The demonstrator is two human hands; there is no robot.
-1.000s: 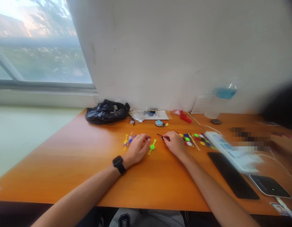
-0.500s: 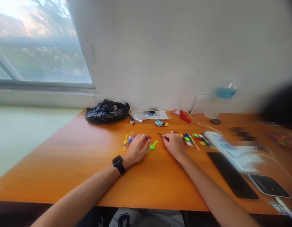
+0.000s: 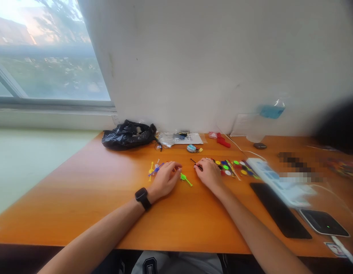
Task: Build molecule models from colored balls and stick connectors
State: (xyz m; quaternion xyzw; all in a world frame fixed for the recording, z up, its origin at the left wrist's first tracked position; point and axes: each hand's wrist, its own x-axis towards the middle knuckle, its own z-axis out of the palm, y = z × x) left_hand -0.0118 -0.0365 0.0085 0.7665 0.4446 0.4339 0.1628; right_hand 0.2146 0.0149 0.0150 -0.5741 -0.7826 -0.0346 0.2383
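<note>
Black stick (image 3: 194, 162) in pinched right hand (image 3: 208, 174)

The orange wooden table (image 3: 87, 198) has a black plastic bag (image 3: 126, 135), a clear packet (image 3: 180, 138) and a red thing (image 3: 223, 141) at the back by the wall. In the middle lie yellow and purple sticks (image 3: 155, 167), a green stick (image 3: 185, 179) and many little round discs (image 3: 233, 167). On the right are a white plug strip (image 3: 275, 180), a black phone (image 3: 280, 209) and a flat grey box (image 3: 324, 222), maybe a charger.
</note>
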